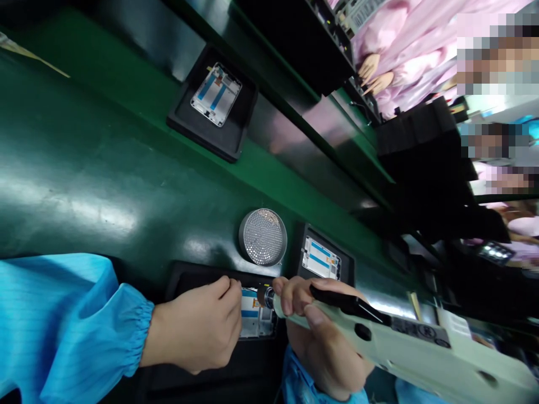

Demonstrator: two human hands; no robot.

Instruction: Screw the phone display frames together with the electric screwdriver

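Observation:
My right hand (324, 331) is wrapped round a pale green electric screwdriver (404, 342), whose tip rests on a phone frame (256, 320) lying in a black tray (197, 278) at the near edge. My left hand (202, 328), in a blue sleeve, is curled beside the tip with thumb and finger pinched together at the frame; what they hold is too small to see. Both hands hide much of the frame.
A round perforated metal dish (263, 237) stands just behind the tray. Two more black trays with phone frames (320, 259) (215, 94) lie on the green belt (84, 168). A person in pink (404, 50) works at the far right behind black shelving.

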